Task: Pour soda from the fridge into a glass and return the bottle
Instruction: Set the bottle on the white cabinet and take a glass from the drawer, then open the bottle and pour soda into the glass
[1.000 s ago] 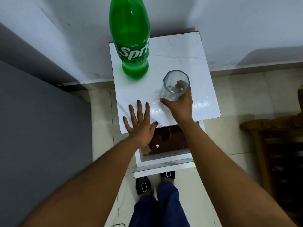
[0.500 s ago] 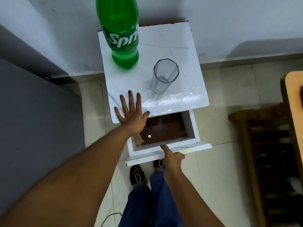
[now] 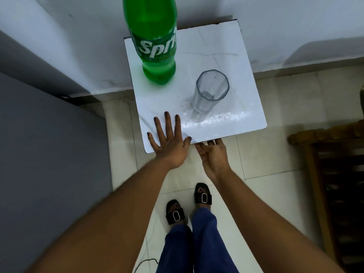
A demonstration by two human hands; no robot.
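My left hand (image 3: 170,146) lies flat, fingers spread, on the near corner of the small white table (image 3: 244,79); my right hand (image 3: 213,157) is open at its front edge, gripping nothing; the green soda bottle (image 3: 152,38) stands at the back left; the empty glass (image 3: 209,91) stands beside it, untouched.

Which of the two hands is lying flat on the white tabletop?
The left hand, fingers spread flat on the white tabletop. The right hand only reaches its front edge, below the empty glass.
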